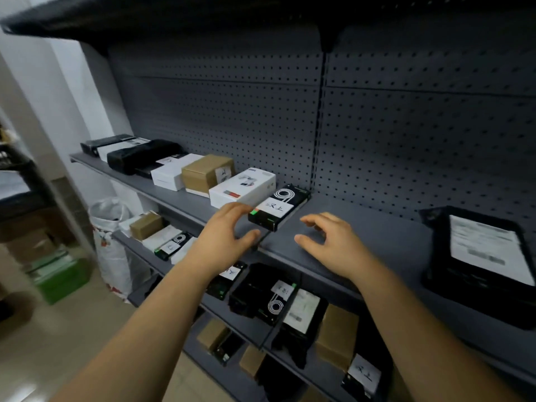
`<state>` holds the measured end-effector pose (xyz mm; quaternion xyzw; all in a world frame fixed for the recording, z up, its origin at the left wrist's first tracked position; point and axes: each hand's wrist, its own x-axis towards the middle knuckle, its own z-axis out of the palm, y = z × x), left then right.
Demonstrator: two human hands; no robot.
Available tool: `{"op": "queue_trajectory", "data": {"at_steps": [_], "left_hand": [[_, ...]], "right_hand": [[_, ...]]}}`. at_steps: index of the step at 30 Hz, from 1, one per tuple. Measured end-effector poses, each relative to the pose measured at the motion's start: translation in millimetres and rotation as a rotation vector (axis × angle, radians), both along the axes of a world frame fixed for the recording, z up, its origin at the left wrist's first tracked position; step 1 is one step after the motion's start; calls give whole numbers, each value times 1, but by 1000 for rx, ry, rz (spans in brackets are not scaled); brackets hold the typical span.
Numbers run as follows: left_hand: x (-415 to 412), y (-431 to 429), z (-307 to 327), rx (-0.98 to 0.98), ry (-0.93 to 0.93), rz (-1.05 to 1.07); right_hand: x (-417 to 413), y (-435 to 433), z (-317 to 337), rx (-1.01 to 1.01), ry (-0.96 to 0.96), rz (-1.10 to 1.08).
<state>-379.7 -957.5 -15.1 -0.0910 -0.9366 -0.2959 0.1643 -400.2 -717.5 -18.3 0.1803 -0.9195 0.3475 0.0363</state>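
Both forearms are extending from the bottom edge up toward the grey metal shelf (377,242). The left hand (224,233) is hanging over the shelf's front edge with fingers spread and gently curved and the thumb held apart, gripping nothing. Its fingertips are lying just beside the near left corner of the black cable box (280,207); contact cannot be confirmed. The right hand (327,242) is hovering above bare shelf just right of that box, fingers loosely bent and parted, thumb out to the side, holding nothing. The black cable box is lying flat on the shelf between the two hands and slightly beyond them. Its long axis is running from the shelf front back toward the pegboard (261,111), slanting to the right as it goes. The near short end, carrying a green mark, is pointing at the left hand, and the printed cable coil is sitting at the far end. A white handwritten label (275,208) is lying across its top face. A white carton (242,188) is standing just beside the box's left side, with a brown cardboard box (207,172) behind it along the row. Well apart to the right, a black package (478,256) with a paper sheet is lying on the same shelf.
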Motion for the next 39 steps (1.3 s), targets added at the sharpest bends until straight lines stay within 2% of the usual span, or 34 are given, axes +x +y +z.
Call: {"op": "queue_trajectory", "data": {"at_steps": [6, 12, 15, 18, 21, 24, 28, 32, 34, 39], "left_hand": [[-87, -16, -20, 4, -105, -162], [-133, -18, -36, 26, -286, -274], [-144, -19, -39, 81, -194, -344], [-150, -14, -31, 164, -84, -508], [-149, -8, -25, 161, -81, -664], [-147, -7, -29, 233, -86, -715], [-146, -5, -37, 301, -181, -652], [-144, 5, -40, 186, -238, -577], [-140, 13, -39, 126, -187, -592], [-126, 40, -44, -29, -163, -620]], "right_hand": [[-59, -53, -21, -9, 11, -192], [-85, -95, -31, -16, -102, -496], [-84, -102, -30, -105, -144, -631], [-80, -100, -29, -176, -170, -723], [-76, -95, -28, -237, -163, -769], [-74, -90, -23, -394, -139, -808], [-74, -90, -12, -541, -140, -735], [-69, -80, -7, -580, -225, -653], [-61, -68, -8, -553, -217, -683], [-43, -36, -24, -215, -215, -748]]}}
